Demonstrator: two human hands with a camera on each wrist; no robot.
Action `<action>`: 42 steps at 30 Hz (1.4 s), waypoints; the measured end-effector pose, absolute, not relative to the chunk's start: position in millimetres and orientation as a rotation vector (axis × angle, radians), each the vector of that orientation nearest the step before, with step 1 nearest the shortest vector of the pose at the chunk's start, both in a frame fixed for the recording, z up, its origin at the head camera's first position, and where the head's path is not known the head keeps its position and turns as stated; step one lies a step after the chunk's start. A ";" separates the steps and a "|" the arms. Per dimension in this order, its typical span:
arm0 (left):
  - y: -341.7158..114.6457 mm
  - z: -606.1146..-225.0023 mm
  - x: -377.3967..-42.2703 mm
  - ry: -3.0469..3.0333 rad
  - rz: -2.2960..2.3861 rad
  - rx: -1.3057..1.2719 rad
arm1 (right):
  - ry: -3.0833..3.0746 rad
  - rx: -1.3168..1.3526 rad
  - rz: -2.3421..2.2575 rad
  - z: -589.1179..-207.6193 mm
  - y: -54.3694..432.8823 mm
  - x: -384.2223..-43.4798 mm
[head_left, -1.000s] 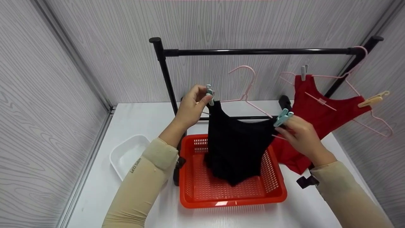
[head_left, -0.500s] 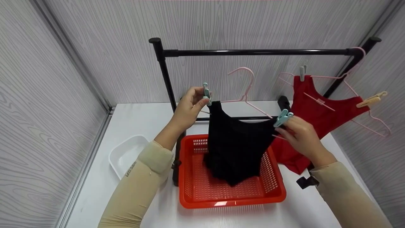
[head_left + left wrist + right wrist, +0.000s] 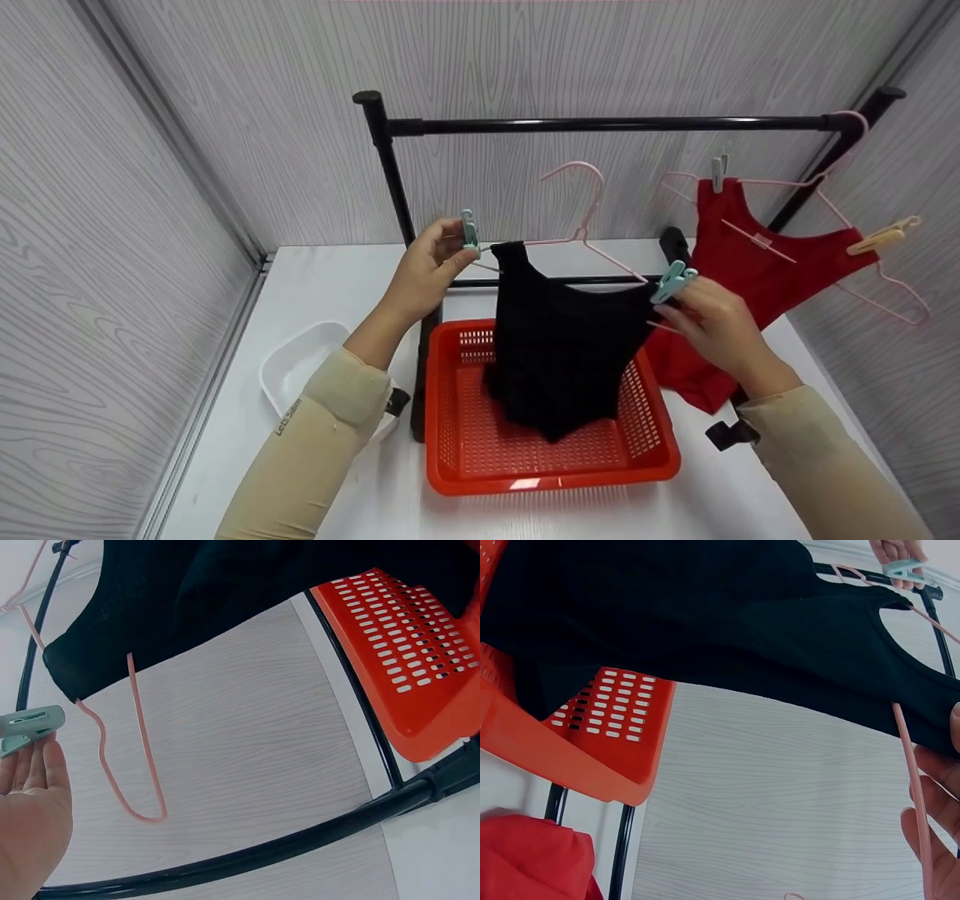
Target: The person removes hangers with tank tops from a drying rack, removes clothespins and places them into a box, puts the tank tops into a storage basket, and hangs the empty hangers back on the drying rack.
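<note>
A black sleeveless top [image 3: 562,345] hangs on a pink wire hanger [image 3: 592,214], its lower part inside the basket. My left hand [image 3: 421,276] pinches a mint-green clothespin [image 3: 470,229], apart from the top's left strap. In the left wrist view this clothespin [image 3: 34,722] shows a gap to the black strap [image 3: 71,664], from which the hanger's end [image 3: 146,757] sticks out. On the other shoulder, a second mint-green clothespin [image 3: 673,283] sits at the strap. My right hand [image 3: 716,322] grips that shoulder; in the right wrist view its fingers [image 3: 934,799] lie under the fabric by the hanger.
A red plastic basket [image 3: 555,481] stands below the top. Behind is a black clothes rack [image 3: 600,124]; a red top [image 3: 750,277] with two clothespins hangs on a pink hanger at its right. A white tray [image 3: 274,375] lies left, partly behind my left forearm.
My left hand has moved left and slightly down with its clothespin, away from the top's left strap. My right hand and the top have stayed nearly in place.
</note>
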State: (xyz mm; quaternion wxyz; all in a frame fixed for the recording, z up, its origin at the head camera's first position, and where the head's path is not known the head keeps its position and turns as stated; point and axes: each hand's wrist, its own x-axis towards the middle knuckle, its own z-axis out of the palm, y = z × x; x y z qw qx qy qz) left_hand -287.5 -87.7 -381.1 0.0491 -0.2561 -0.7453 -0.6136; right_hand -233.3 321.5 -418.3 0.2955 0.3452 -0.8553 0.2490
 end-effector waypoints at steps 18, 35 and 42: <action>-147.3 -420.5 -269.2 -2.348 -1.692 -0.531 | -2.219 0.962 0.652 -421.2 320.6 -234.7; -209.6 -474.7 -236.0 -2.614 -1.419 -0.316 | -2.233 0.961 0.675 -423.1 321.4 -233.4; -227.1 -496.6 -222.5 -2.782 -1.207 -0.268 | -2.221 0.987 0.671 -423.5 320.9 -235.6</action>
